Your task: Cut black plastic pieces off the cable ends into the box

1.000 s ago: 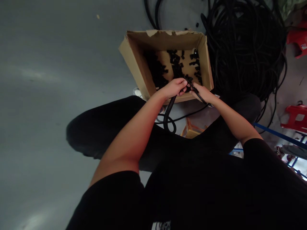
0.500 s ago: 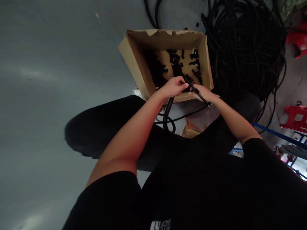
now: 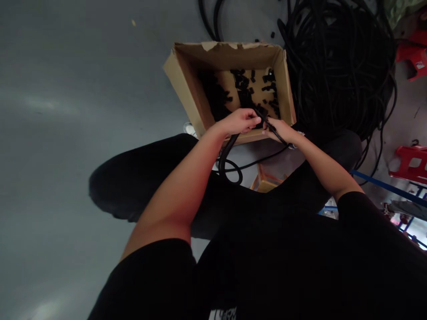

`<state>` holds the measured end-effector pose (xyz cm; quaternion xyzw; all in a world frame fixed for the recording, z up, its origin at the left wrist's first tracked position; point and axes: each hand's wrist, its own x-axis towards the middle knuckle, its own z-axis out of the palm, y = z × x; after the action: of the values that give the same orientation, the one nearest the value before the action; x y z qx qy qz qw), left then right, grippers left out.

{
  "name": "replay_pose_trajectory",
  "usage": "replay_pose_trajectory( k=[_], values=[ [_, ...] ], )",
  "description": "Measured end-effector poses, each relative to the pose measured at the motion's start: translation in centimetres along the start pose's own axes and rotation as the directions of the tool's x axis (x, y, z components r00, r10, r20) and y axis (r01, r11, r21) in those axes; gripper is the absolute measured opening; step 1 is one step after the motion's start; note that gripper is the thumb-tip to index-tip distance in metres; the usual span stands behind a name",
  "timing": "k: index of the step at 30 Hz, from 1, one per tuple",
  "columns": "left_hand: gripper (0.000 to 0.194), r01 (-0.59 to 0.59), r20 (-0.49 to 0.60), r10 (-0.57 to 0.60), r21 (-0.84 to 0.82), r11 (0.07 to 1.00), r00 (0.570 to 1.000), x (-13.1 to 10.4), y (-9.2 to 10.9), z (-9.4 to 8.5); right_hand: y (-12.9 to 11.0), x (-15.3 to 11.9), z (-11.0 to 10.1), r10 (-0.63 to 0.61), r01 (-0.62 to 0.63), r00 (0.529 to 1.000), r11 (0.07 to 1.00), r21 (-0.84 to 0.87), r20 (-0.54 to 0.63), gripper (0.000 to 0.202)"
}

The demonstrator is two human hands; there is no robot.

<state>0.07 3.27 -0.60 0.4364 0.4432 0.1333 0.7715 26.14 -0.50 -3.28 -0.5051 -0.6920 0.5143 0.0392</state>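
My left hand (image 3: pixel 243 121) is closed, fingers pinched, at the near edge of a cardboard box (image 3: pixel 187 91). It grips a black hose (image 3: pixel 224 160) that hangs down from it and curls into a loop above my lap. Close beside it, my right hand (image 3: pixel 279 128) is closed around a slim black rod-like thing (image 3: pixel 275 133) that slants across the fingers from the left hand towards the right wrist. Whether this is a tool or more hose I cannot tell. Inside the box lie several short black pieces (image 3: pixel 243 82), in clusters on its floor.
A large tangled heap of black hose (image 3: pixel 340 71) lies right of the box. Two red plastic stools (image 3: pixel 412 161) stand at the far right, near a blue bar (image 3: pixel 388 186). A yellowish wooden object (image 3: pixel 265 180) shows below the box, between my black-clad legs (image 3: pixel 143 178).
The hanging part of the hose below my left hand has swung a little to the left. Both hands stay nearly in place, and the view has shifted slightly.
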Motion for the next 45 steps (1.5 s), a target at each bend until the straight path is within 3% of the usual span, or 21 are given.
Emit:
replay_pose_trajectory(
  k=[3,8,13,19,24,29,34,40,45],
  values=[
    [0.039,0.030,0.055,-0.028,-0.021,0.999,0.998,-0.1,0.2,-0.1,-0.5,-0.3,-0.2,-0.020,0.020,1.000,1.000,0.016,-0.019,0.034],
    [0.040,0.075,0.091,-0.062,-0.153,0.985,0.994,-0.3,0.3,-0.7,-1.3,-0.9,-0.7,0.007,-0.005,0.999,0.998,0.061,-0.036,0.054],
    [0.047,0.074,0.108,-0.044,-0.288,0.955,0.993,-0.4,0.1,-0.6,-0.4,-0.5,-0.4,-0.010,0.008,1.000,0.972,0.234,0.008,0.070],
    [0.046,0.138,0.203,-0.070,-0.341,0.930,0.977,-1.1,0.6,0.1,1.0,0.4,-0.4,-0.201,0.124,0.971,0.885,0.448,0.129,0.060],
    [0.052,0.137,0.185,-0.074,-0.356,0.924,0.980,-1.5,1.0,0.3,1.0,0.3,-0.9,-0.189,0.080,0.971,0.828,0.555,0.143,0.053],
    [0.054,0.142,0.200,-0.062,-0.416,0.898,0.978,-1.1,0.6,-0.2,0.6,0.1,-1.1,-0.167,0.080,0.978,0.854,0.514,0.124,0.062],
    [0.045,0.099,0.097,-0.061,-0.454,0.885,0.993,-0.7,0.5,-0.6,0.0,0.0,-1.2,-0.099,0.039,0.990,0.875,0.482,0.099,0.067],
    [0.017,0.048,-0.077,-0.092,-0.450,0.892,0.993,0.0,0.3,-0.6,1.2,0.3,-0.4,-0.099,0.070,0.994,0.894,0.444,0.043,0.062],
    [0.035,0.013,-0.251,-0.093,-0.303,0.953,0.964,0.9,-0.8,-0.1,2.1,0.5,-0.1,-0.004,-0.010,0.998,0.970,0.244,0.056,0.057]
  ],
)
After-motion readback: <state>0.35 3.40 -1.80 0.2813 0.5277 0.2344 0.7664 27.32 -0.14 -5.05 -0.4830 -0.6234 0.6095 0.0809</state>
